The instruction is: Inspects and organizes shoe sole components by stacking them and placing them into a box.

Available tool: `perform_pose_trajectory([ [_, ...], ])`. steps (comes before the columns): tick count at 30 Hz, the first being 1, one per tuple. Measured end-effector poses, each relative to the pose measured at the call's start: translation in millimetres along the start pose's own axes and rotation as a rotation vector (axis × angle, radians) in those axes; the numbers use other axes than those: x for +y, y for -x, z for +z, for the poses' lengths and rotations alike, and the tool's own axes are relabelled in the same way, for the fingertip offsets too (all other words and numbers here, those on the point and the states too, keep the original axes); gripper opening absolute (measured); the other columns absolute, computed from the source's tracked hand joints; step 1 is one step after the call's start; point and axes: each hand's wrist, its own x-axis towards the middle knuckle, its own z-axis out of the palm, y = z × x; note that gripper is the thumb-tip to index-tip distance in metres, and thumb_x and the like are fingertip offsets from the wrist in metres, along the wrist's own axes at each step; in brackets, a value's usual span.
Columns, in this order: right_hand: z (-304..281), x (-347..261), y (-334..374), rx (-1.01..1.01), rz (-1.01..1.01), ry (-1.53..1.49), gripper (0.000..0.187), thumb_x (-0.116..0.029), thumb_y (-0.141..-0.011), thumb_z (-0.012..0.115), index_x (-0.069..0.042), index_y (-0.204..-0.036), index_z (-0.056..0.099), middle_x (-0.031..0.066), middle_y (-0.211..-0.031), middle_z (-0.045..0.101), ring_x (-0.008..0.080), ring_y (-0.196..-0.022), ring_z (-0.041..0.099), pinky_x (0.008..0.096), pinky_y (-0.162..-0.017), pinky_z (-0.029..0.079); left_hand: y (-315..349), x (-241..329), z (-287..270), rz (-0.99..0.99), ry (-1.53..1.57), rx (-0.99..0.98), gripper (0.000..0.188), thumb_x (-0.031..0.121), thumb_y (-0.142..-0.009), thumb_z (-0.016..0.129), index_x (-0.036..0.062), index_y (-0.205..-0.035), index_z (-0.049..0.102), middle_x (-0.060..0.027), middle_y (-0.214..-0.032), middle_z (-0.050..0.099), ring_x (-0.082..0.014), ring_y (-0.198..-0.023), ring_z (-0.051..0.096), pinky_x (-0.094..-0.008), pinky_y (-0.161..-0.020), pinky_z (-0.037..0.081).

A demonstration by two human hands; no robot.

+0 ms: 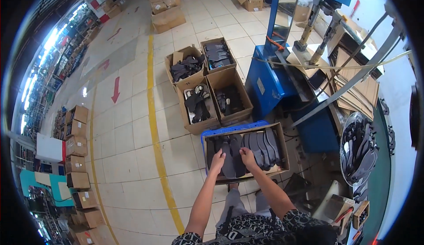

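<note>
1. Hands first: the left hand [217, 159] and the right hand [247, 155] both reach into the cardboard box [282, 145] just ahead of the person's knees, at about 12 o'clock from the body.
2. Each hand lies flat with fingers curled down onto the dark shoe soles [233, 155] stacked on edge inside; whether either hand has closed round a sole or merely presses on it, I cannot tell.
3. The step in hand looks like sorting or lifting soles from the left half of the row; the next move likely calls for pinching a few together and drawing them straight up, so the leaning ones at 2 o'clock do not topple.
4. The box sits on a blue plastic crate [234, 126], whose rim shows at its far side.
5. Four more open cartons of soles [207, 86] stand on the tiled floor [128, 148] at 12 o'clock, close behind.
6. A blue press machine [269, 79] stands at 1 o'clock, and a round bin of dark parts [358, 150] at 3 o'clock; both crowd the right side.
7. A yellow floor line [154, 130] runs at 10 o'clock.
</note>
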Motion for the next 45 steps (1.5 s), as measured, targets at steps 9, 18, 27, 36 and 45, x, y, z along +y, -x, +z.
perform_pose_trajectory([
  [9, 25.6, 14.6, -15.2, 0.164, 0.036, 0.036, 0.023, -0.021, -0.084, 0.060, -0.001, -0.095, 0.066, 0.0187, -0.083, 0.066, 0.0318, -0.079, 0.064, 0.0362, -0.069, 0.049, -42.3, -44.8, 10.0, 0.214, -0.336, 0.302, 0.034, 0.018, -0.087, 0.056, 0.0027, -0.118, 0.058, -0.0221, -0.089, 0.060, -0.0402, -0.087, 0.056, -0.0433, -0.077, 0.045],
  [18, -36.1, -42.4, 11.6, 0.093, -0.263, 0.082, 0.033, -0.010, -0.077, 0.065, -0.001, -0.109, 0.059, 0.0202, -0.088, 0.064, 0.0360, -0.081, 0.062, 0.0398, -0.074, 0.049, -43.8, -49.5, -23.3, 0.397, -0.453, 0.376, 0.026, 0.009, -0.080, 0.062, -0.0062, -0.101, 0.059, -0.0226, -0.096, 0.059, -0.0348, -0.083, 0.057, -0.0405, -0.078, 0.046],
  [27, -381.4, -36.5, 197.1, 1.227, -0.294, -0.251, 0.021, -0.018, -0.090, 0.057, 0.000, -0.099, 0.064, -0.0015, -0.061, 0.056, 0.0061, -0.051, 0.048, 0.0206, -0.051, 0.039, 71.9, 148.1, 172.6, 0.642, -0.162, -0.335, 0.021, 0.011, -0.088, 0.054, -0.0007, -0.105, 0.060, -0.0150, -0.095, 0.063, -0.0242, -0.090, 0.061, -0.0314, -0.080, 0.047],
  [36, -587.7, 5.5, 210.4, 1.165, -0.174, 0.072, 0.022, -0.023, -0.089, 0.054, -0.003, -0.092, 0.063, 0.0185, -0.073, 0.061, 0.0307, -0.063, 0.061, 0.0360, -0.059, 0.046, 144.7, 271.7, 465.2, 0.585, 0.073, -0.879, 0.033, 0.013, -0.090, 0.055, -0.0038, -0.118, 0.052, -0.0108, -0.102, 0.063, -0.0131, -0.072, 0.063, -0.0225, -0.060, 0.048],
  [45, -646.5, 38.7, 157.9, 0.816, -0.147, 0.570, 0.035, -0.018, -0.080, 0.064, -0.005, -0.111, 0.055, 0.0148, -0.104, 0.057, 0.0319, -0.101, 0.053, 0.0412, -0.085, 0.043, 141.0, 277.4, 555.5, 0.873, -0.215, -0.495, 0.016, 0.013, -0.086, 0.061, 0.0006, -0.077, 0.057, -0.0010, -0.066, 0.056, -0.0054, -0.061, 0.051, -0.0216, -0.054, 0.040],
])
